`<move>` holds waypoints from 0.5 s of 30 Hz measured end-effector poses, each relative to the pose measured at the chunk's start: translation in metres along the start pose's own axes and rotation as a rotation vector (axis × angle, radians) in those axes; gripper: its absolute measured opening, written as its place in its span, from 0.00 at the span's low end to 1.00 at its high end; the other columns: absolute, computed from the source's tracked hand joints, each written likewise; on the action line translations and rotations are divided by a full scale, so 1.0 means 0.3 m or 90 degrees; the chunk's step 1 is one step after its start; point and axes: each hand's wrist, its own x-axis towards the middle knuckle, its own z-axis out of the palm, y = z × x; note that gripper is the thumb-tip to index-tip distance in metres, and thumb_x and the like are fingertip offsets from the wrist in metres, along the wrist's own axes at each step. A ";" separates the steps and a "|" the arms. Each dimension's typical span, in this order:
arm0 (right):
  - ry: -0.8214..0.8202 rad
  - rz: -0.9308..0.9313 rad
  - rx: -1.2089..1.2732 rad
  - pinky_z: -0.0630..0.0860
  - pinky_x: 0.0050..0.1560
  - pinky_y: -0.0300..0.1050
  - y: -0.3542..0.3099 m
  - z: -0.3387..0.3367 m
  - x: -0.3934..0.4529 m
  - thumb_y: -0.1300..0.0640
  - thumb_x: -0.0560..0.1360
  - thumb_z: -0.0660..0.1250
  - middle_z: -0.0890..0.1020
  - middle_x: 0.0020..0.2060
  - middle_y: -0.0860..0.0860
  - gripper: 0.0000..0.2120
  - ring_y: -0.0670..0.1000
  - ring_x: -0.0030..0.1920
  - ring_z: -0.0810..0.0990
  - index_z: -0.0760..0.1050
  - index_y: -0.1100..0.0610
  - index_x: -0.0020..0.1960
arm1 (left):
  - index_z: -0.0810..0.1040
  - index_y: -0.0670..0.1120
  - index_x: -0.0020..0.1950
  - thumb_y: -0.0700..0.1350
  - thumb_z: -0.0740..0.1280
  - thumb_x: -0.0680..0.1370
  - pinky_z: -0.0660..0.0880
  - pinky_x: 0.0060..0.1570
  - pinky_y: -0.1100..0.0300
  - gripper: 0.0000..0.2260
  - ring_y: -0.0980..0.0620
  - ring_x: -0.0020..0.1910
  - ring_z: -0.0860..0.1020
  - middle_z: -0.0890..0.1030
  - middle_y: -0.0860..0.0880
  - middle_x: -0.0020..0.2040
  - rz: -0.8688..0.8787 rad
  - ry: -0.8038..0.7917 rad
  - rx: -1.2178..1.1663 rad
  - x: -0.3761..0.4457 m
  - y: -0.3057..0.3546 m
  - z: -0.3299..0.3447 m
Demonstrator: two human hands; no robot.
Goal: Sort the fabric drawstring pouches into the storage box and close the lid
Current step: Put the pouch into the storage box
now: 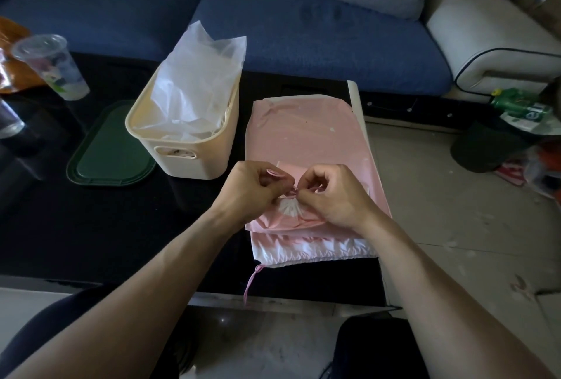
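The person's left hand (252,189) and right hand (331,193), fingers curled, each pinch a pink drawstring (292,193) at the gathered mouth of a pink pouch (306,142) atop a stack on the dark tabletop (91,227). To tie it neatly, pull both ends evenly. Just left stands the cream storage box (185,148), white pouches (194,81) inside, its green lid (106,151) lying beside it.

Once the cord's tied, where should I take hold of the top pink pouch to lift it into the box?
Probably the gathered neck of the top pink pouch, from above on the near side: it is bunched there, while the body lies flat on the stack.
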 end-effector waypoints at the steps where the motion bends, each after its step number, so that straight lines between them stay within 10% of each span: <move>1: -0.004 -0.005 -0.002 0.73 0.39 0.31 -0.001 0.000 -0.002 0.59 0.68 0.73 0.83 0.32 0.45 0.04 0.39 0.34 0.79 0.80 0.53 0.36 | 0.83 0.38 0.48 0.36 0.72 0.76 0.74 0.32 0.70 0.03 0.60 0.31 0.81 0.85 0.47 0.37 -0.020 -0.011 -0.008 0.001 0.003 -0.003; 15: 0.039 -0.110 -0.103 0.76 0.50 0.33 -0.012 -0.025 -0.025 0.57 0.71 0.77 0.83 0.47 0.47 0.07 0.43 0.49 0.81 0.85 0.54 0.49 | 0.82 0.36 0.52 0.40 0.70 0.77 0.67 0.26 0.66 0.07 0.56 0.28 0.74 0.81 0.44 0.40 -0.236 -0.080 -0.257 0.032 -0.004 -0.022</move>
